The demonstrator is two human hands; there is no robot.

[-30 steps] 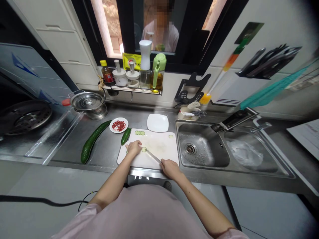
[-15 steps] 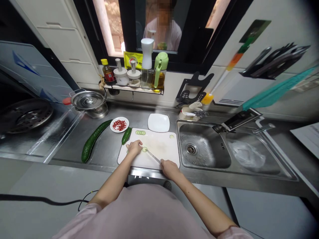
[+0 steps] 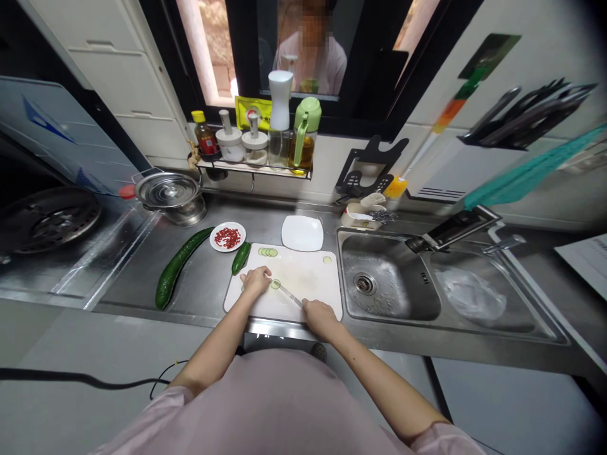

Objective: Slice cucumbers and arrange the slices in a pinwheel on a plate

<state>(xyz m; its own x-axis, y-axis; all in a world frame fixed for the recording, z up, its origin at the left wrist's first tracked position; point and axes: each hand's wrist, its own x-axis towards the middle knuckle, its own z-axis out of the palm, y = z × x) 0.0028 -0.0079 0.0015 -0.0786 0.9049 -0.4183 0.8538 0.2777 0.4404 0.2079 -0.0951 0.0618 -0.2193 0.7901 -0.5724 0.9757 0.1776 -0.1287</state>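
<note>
On the white cutting board (image 3: 313,297), my left hand (image 3: 257,282) is curled over a piece of cucumber (image 3: 243,287), mostly hidden beneath the palm, with a bit of green showing at its left side. My right hand (image 3: 320,318) grips a small knife (image 3: 290,295) by the handle at the board's front edge. Its blade points up and left, the tip at a round cucumber slice (image 3: 275,285) just right of my left fingertips. Several overlapping cucumber slices (image 3: 268,252) lie at the board's back left, and a single pale slice (image 3: 327,260) at the back right.
Left of the board are a short cucumber (image 3: 241,259), a plate of chopped red pieces (image 3: 228,238) and a long green cucumber (image 3: 177,268). Behind it sits a white plate (image 3: 302,233). A sink (image 3: 389,309) adjoins on the right; a lidded steel pot (image 3: 183,205) stands back left.
My right hand has shifted slightly left with the knife, and more of the blade's flat side shows. My left hand and the slices are about where they were.
</note>
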